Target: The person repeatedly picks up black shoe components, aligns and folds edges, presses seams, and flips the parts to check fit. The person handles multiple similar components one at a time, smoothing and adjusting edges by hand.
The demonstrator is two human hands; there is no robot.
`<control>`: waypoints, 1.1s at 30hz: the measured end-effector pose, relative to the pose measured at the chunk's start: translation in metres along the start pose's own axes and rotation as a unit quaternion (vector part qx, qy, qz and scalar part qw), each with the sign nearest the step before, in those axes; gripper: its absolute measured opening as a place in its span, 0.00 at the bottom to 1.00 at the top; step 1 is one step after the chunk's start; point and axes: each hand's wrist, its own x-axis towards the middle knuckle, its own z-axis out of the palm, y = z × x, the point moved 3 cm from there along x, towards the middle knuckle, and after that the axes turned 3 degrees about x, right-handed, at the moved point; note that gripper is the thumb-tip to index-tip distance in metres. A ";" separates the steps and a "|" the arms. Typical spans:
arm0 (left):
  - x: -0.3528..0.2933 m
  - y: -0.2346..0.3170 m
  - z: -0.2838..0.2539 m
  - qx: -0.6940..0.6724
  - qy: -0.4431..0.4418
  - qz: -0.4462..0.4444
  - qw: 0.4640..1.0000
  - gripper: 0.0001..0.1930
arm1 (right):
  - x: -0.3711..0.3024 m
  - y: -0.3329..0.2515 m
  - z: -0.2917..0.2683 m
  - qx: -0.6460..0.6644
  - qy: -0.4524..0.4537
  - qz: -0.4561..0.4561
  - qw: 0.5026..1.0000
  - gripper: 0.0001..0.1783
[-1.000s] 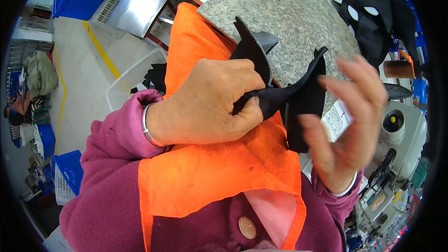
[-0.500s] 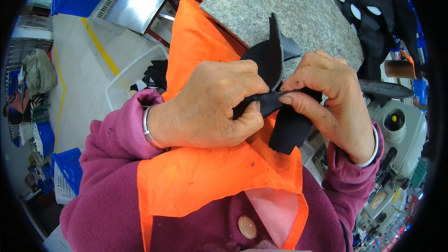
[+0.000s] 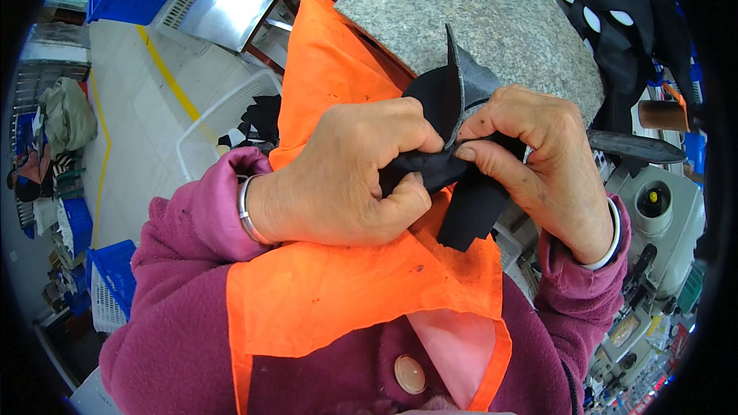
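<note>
Black cloth (image 3: 473, 217) is the item under handling in the head view, raised over the orange apron (image 3: 346, 284) near the edge of the stone counter (image 3: 469, 15). On present posture, good handling appears to call for a firm, flat left pinch as anchor, with the right thumb and forefinger working in short, even nips close beside it. Slack between the two pinches would probably let the fold pucker. The cloth looks limp where it is gathered, so light tension is advised, and the loose end is best left to hang clear of the grip.

Position relative to the fingers (image 3: 489, 163): the gathered part lies between the two hands. The left hand (image 3: 350, 173) clamps it, thumb below and curled forefinger above. The right hand (image 3: 542, 146) pinches it at the tips of thumb and forefinger, just beside the left forefinger. The pinched edge is largely hidden; the number of layers cannot be told. The loose end hangs below the right thumb, in front of the apron. A dark flap (image 3: 453, 77) with a grey edge stands upright beyond the fingertips; whether it belongs to the same piece cannot be confirmed.
</note>
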 end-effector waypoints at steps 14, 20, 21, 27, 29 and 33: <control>-0.004 -0.006 0.005 -0.083 -0.015 -0.118 0.989 0.06 | -0.003 0.008 0.009 0.023 -0.007 0.048 0.999 0.11; -0.008 -0.004 0.003 -0.084 0.001 -0.127 0.988 0.04 | -0.003 0.014 0.009 0.009 -0.003 0.032 0.999 0.14; -0.008 -0.005 0.003 -0.092 0.002 -0.136 0.986 0.04 | -0.002 0.015 0.009 0.014 -0.005 0.042 0.999 0.14; -0.010 -0.006 0.003 -0.088 0.000 -0.133 0.987 0.03 | 0.003 0.016 0.010 0.017 -0.025 0.042 0.999 0.13; -0.012 -0.008 0.003 -0.087 -0.006 -0.136 0.987 0.03 | 0.004 0.017 0.012 0.026 -0.033 0.043 0.998 0.12; -0.014 -0.014 0.004 -0.095 -0.001 -0.140 0.986 0.03 | 0.005 0.020 0.015 0.035 -0.045 0.039 0.998 0.10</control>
